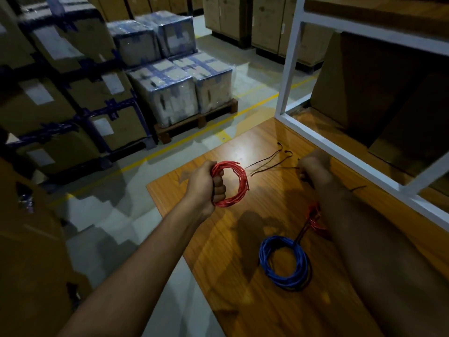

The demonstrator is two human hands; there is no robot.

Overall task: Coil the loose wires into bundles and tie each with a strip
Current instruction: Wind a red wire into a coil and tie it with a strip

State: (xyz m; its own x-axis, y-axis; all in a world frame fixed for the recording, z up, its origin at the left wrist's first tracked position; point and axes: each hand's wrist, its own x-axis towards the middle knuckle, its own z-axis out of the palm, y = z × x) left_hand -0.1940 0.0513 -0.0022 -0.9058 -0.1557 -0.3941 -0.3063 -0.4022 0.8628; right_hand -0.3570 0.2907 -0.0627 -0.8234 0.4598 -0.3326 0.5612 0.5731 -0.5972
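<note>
- Red wire coil [232, 183], wound into a round bundle, is held upright above the wooden tabletop [218, 239] in the head view; its cut ends stick out at the top and at the side away from the grip.
- Left hand [206, 184] grips the coil's near-left arc, fingers curled through the ring and wrapped around the strands.
- Right hand [313, 167] reaches forward on the far side of that grip, low over the tabletop, in shadow; its fingers sit at the near ends of the thin dark tie strips [269, 162], but whether they pinch one cannot be told.
- Those strips lie loose on the wood just beyond the coil and between the two hands, their far ends curled.
- Nearer the person than the grip, a blue wire coil [284, 260] lies flat on the tabletop beside the right forearm.
- A second red bundle [314, 220] lies between the blue coil and the right forearm, partly hidden by the arm, with a dark strand running down to the blue coil.
- A white metal shelf frame [340, 152] stands along the right edge of the tabletop.
- Beyond the grip, wrapped cartons on a pallet [184, 91] stand on the grey floor behind a yellow floor line [194, 132].
</note>
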